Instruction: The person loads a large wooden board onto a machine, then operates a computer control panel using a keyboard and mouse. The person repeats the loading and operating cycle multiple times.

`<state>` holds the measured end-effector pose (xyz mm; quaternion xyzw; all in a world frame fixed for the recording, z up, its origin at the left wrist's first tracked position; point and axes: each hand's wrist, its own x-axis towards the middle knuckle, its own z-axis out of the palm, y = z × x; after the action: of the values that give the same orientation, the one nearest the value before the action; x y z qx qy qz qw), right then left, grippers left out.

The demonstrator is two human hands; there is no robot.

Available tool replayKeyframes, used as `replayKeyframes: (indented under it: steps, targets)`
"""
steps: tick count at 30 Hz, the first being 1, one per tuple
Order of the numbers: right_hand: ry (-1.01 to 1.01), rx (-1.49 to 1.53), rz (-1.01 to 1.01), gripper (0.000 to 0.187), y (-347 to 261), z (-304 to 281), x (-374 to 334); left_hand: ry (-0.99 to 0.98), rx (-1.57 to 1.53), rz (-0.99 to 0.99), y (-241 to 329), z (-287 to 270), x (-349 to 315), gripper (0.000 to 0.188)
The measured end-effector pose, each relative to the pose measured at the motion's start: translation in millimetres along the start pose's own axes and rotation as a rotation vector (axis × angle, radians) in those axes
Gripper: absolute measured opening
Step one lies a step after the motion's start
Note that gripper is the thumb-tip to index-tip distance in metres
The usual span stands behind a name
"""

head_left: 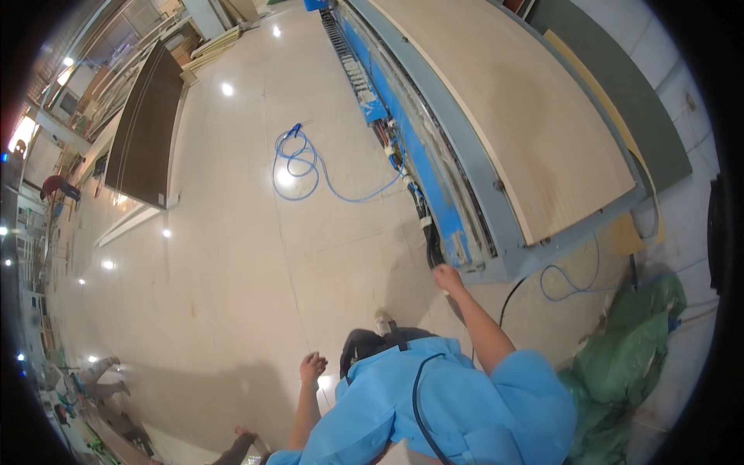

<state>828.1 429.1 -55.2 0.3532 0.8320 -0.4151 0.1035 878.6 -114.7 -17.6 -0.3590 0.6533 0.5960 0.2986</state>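
1. Green plastic bag: I see it crumpled on the floor at lower right, just beside the corner of the blue machine frame; bulky, wrinkled, irregular in outline.
2. Labels, signs, screens: I can make out none; the far left shelving is too small and blurred to tell.

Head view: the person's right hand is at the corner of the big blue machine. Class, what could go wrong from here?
1. The right hand is at the machine corner, beside exposed cables; it might get pinched or snagged if anything there moves.
2. The blue hose lies looped on the glossy floor, and a black cable runs near the feet: both look like trip hazards.
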Motion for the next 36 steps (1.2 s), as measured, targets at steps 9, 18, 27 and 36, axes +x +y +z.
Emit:
replayKeyframes:
  steps: [9,18,27,36]
  targets:
    - [-0.245,0.194,-0.205,0.031,-256.9,47.2,244.5,0.11,0.067,-0.32,82.2,-8.0,103.0,0.029]
    - [-0.134,0.341,0.521,0.026,-213.5,25.9,355.6,-0.121,0.181,0.092,506.0,108.4,347.9,0.033]
    - [-0.101,0.028,0.468,0.022,-255.9,30.4,499.9,-0.263,0.637,0.492,931.5,261.2,582.2,0.035]
    - [0.114,0.279,-0.028,0.025,-609.1,-30.9,920.1,-0.307,0.504,0.07,1031.0,334.5,680.3,0.04]
